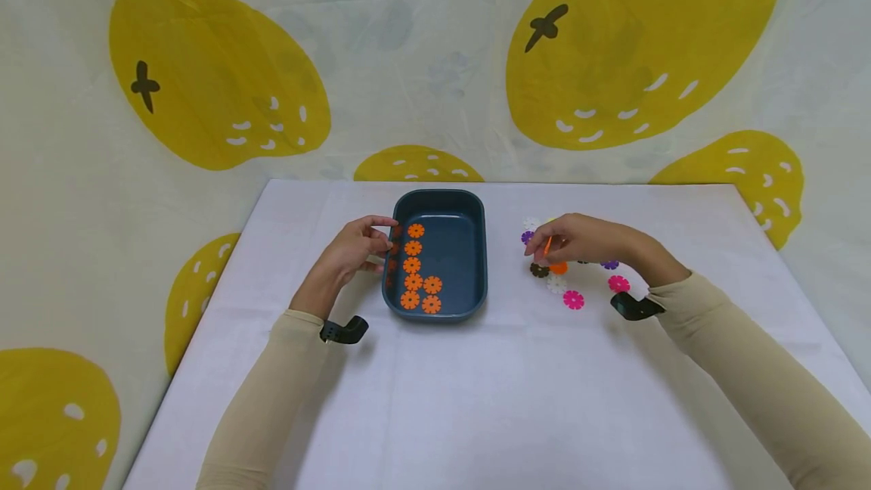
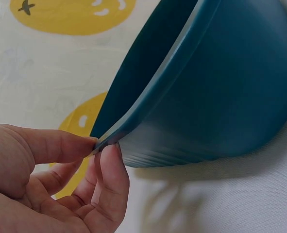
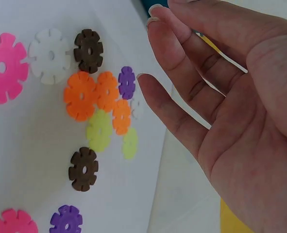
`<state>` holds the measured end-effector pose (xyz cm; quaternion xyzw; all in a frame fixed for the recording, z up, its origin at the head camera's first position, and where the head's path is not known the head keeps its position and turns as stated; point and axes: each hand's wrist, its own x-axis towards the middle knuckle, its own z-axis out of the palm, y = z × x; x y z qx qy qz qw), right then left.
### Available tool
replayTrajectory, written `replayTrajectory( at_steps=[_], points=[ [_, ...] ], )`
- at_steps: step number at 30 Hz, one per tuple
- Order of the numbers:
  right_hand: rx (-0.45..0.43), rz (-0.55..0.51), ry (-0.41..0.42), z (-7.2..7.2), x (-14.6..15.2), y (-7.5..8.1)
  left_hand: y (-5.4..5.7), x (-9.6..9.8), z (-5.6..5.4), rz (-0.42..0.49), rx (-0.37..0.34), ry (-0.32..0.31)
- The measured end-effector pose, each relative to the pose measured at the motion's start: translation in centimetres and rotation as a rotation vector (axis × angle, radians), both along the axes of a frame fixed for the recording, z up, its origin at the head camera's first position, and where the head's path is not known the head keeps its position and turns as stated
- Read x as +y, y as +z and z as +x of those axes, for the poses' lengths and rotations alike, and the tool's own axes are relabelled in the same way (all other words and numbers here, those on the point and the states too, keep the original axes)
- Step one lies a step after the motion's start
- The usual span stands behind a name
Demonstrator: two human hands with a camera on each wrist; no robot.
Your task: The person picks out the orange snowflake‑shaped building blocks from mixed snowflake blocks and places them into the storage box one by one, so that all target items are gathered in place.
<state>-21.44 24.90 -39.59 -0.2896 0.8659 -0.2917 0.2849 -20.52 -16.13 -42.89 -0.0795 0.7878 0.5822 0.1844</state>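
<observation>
On the table sits a dark blue-green tray (image 1: 457, 248), with several orange notched discs (image 1: 412, 265) lined up along its left side. My left hand (image 1: 354, 249) pinches the tray's left rim between thumb and fingers; the left wrist view shows this grip close on the rim (image 2: 153, 82). To the right of the tray, my right hand (image 1: 578, 239) pinches an orange notched disc (image 1: 548, 246) upright at the fingertips. That disc is hidden in the right wrist view. Beneath this hand lie loose discs, among them an orange one (image 3: 80, 96) and a brown one (image 3: 89, 51).
Pink (image 1: 574, 299), white (image 1: 556, 283), purple (image 3: 126, 82) and yellow-green (image 3: 99, 130) discs lie scattered under and around the right hand. A white cloth (image 1: 449, 399) covers the table. Behind it hangs a pale backdrop with yellow fruit shapes (image 1: 224, 70).
</observation>
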Motion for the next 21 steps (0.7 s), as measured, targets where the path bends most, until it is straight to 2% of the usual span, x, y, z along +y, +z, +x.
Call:
replayTrajectory(
  at_steps=[11, 21],
  points=[
    [-0.038, -0.014, -0.038, 0.0, 1.7, -1.2, 0.0, 0.0, -0.1, 0.007, -0.008, 0.001],
    [-0.012, -0.025, -0.039, -0.2, 3.4, -2.0, 0.2, 0.0, 0.0, 0.007, -0.011, -0.001]
  ],
)
